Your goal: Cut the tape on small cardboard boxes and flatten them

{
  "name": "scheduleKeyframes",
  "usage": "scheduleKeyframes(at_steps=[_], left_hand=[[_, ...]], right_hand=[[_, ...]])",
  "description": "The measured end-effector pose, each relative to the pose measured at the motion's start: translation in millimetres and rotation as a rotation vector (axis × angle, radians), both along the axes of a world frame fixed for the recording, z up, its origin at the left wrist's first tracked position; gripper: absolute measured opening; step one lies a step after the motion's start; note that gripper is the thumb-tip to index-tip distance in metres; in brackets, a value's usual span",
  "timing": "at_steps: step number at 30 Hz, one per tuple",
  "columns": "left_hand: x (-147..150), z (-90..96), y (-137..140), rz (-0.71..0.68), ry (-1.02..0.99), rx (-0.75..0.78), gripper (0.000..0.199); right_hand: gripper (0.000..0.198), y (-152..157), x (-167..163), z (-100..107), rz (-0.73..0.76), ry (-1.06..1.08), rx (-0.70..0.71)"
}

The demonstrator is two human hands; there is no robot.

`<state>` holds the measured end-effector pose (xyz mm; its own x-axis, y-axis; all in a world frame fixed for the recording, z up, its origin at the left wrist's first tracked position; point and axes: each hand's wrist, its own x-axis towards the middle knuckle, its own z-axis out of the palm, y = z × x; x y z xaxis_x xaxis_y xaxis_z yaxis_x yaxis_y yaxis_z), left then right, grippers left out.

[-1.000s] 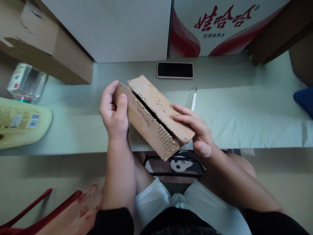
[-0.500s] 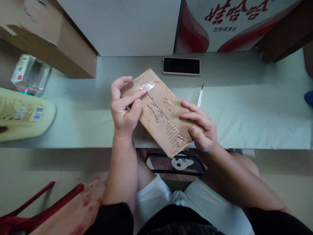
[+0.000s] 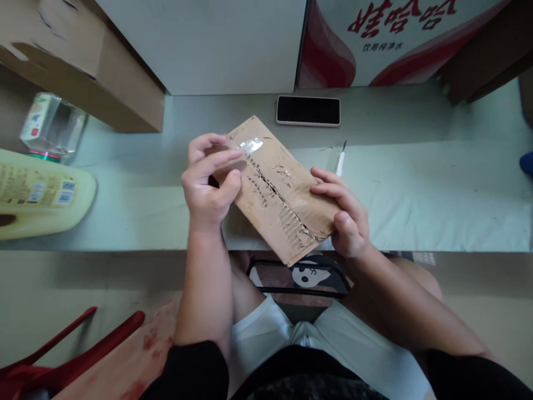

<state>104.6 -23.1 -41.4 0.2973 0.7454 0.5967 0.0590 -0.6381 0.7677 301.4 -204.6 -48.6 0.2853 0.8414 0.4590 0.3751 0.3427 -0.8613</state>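
Note:
A small flat cardboard box (image 3: 270, 216) is held tilted over the table's front edge. Its upper face is torn, with ridged corrugation showing and a dark slit running along the middle. Clear tape (image 3: 252, 145) sticks to the upper-left end of the slit. My left hand (image 3: 212, 180) grips the box's left corner, its index finger and thumb on the face beside the tape. On the right side, my right hand (image 3: 343, 208) is closed around the edge, fingers on top. Just beyond it lies a craft knife (image 3: 340, 161), its blade pointing away from me.
A phone (image 3: 308, 111) lies behind the box, before a white carton (image 3: 225, 50) and a red-and-white carton (image 3: 387, 61). At left are a cardboard box (image 3: 129, 83), a clear bottle (image 3: 54, 125) and a yellow bottle (image 3: 45, 194). A red chair (image 3: 83, 350) stands lower left.
My left index finger has drawn back from the tape toward the left. The slit in the cardboard looks wider and darker. My right fingers have shifted slightly along the edge.

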Motion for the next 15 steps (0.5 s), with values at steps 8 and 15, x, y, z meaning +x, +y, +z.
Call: scheduleKeyframes(at_steps=[8,15], left_hand=[[-0.4,-0.3,0.2,-0.038,-0.058,0.008,0.039],[3.1,-2.8,-0.9,0.007,-0.098,0.040,0.040]], right_hand=[[0.071,3.4,-2.4,-7.4,0.176,-0.116,0.172],[0.073,3.2,-2.4,-11.2,0.145,-0.138,0.173]])
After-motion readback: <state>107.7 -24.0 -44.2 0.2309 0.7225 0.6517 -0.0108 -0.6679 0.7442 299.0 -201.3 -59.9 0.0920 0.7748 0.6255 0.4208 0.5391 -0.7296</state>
